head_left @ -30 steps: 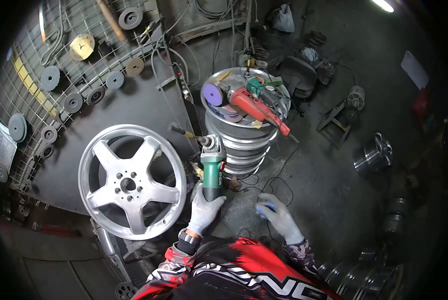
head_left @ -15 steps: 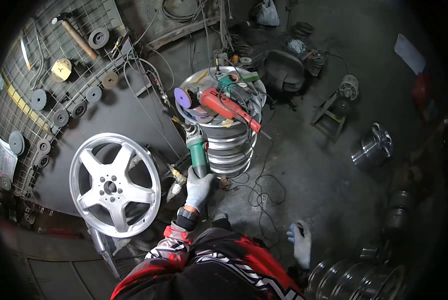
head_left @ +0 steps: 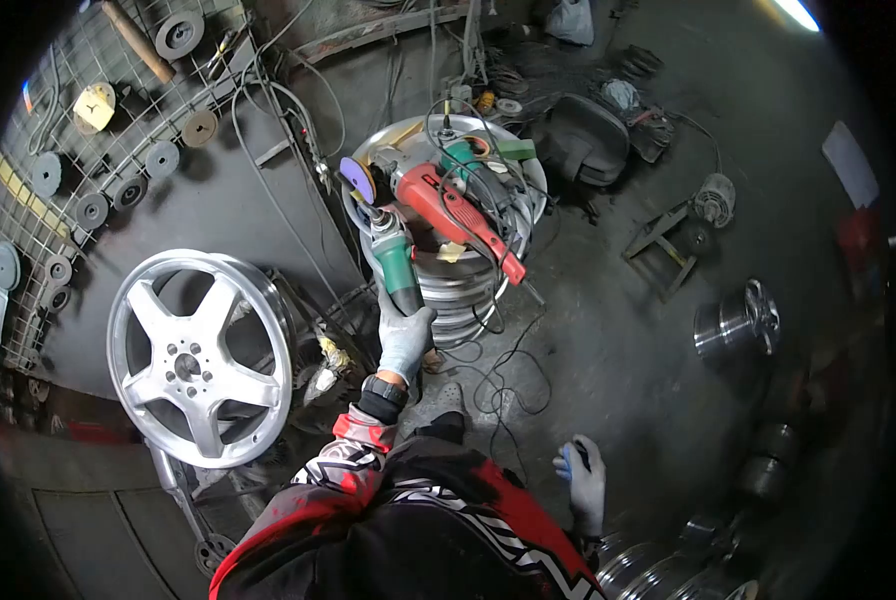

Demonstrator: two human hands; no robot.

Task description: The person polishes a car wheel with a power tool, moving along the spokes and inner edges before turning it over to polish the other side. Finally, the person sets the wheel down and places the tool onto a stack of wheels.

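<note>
My gloved left hand (head_left: pixel 404 342) is wrapped round the rear body of a green angle grinder (head_left: pixel 398 268). The grinder's metal head points away from me, over the near left edge of a stack of wheel rims (head_left: pixel 452 300). Close by that head is a purple disc (head_left: pixel 357 178) fitted on a red power tool (head_left: pixel 450 208), which lies on the stack. Low at my right side, my gloved right hand (head_left: pixel 586 482) hangs free, fingers loosely bent and apart, with nothing visible in it.
A silver five-spoke wheel (head_left: pixel 200 360) is mounted at my left. Behind it, abrasive discs (head_left: pixel 162 160) hang on a wire grid. Cables (head_left: pixel 513 395) trail over the floor by my feet. Further rims (head_left: pixel 733 325) lie at the right, and a chair (head_left: pixel 588 135) stands beyond the stack.
My left hand has carried the grinder forward, closer to the purple disc and over the stack's rim. The right hand still hangs at my side. The camera view has shifted.
</note>
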